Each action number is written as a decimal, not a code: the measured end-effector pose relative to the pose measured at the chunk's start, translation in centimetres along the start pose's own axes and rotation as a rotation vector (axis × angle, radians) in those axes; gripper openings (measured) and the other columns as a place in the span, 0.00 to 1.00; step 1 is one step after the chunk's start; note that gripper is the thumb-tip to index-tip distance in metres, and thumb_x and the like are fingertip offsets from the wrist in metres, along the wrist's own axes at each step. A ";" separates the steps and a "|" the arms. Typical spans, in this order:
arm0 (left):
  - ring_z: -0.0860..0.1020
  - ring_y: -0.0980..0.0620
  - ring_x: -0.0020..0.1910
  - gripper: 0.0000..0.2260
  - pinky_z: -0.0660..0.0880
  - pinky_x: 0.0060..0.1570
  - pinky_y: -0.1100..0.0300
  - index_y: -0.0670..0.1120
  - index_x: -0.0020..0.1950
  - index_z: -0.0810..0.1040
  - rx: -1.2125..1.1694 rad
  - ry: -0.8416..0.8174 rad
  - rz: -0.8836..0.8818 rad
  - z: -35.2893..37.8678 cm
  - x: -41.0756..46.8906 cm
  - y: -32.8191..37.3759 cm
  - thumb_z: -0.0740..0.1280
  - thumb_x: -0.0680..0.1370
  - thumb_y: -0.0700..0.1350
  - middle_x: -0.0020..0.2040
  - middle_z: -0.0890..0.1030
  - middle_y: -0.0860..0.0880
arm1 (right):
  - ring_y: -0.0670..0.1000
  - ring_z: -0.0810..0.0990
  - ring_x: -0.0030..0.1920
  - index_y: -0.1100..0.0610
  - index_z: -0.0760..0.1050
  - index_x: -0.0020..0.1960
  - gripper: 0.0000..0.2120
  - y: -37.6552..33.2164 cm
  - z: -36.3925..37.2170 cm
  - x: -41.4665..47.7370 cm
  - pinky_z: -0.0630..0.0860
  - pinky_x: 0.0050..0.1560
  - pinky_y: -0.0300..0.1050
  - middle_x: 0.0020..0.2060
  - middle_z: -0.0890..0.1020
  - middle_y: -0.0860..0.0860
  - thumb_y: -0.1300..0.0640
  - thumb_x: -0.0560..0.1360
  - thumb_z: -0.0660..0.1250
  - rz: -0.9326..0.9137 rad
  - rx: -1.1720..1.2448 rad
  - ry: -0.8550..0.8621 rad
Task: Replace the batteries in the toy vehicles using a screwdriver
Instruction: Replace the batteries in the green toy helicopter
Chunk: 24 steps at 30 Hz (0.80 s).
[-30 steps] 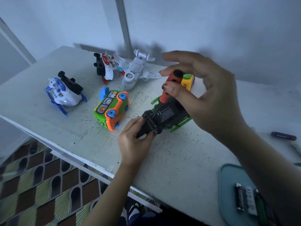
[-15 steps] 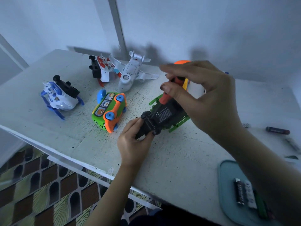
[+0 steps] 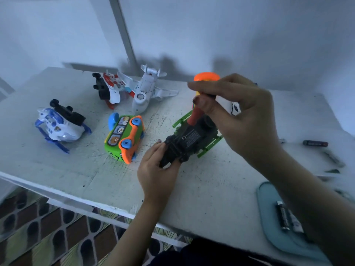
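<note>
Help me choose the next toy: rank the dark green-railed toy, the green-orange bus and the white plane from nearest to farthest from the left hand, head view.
1. The dark green-railed toy: gripped by the left hand.
2. The green-orange bus: just to its left.
3. The white plane: farthest back.

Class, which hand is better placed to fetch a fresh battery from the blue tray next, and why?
Likely the right hand: the blue tray with batteries lies on its side, beside the right forearm, though it must first release the screwdriver. The left hand grips and steadies the upturned toy.
</note>
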<state>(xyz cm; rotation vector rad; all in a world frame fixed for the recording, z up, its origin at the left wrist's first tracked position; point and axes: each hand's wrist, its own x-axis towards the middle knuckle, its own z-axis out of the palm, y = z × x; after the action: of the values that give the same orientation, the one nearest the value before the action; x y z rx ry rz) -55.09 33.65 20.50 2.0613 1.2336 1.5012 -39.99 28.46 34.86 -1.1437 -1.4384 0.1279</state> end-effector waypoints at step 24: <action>0.78 0.49 0.52 0.19 0.78 0.51 0.52 0.36 0.52 0.81 -0.257 -0.198 -0.003 1.0 1.0 0.4 0.69 0.67 0.48 0.51 0.79 0.47 | 0.48 0.82 0.48 0.58 0.80 0.56 0.12 -1.5 -1.7 -0.5 0.77 0.54 0.45 0.47 0.82 0.57 0.69 0.76 0.64 0.111 -0.050 -0.036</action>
<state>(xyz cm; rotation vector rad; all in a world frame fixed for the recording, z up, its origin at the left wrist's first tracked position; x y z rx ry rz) -53.99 34.45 21.00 1.9793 0.9184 1.3373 -39.48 26.49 35.98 -1.2679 -1.4166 0.1920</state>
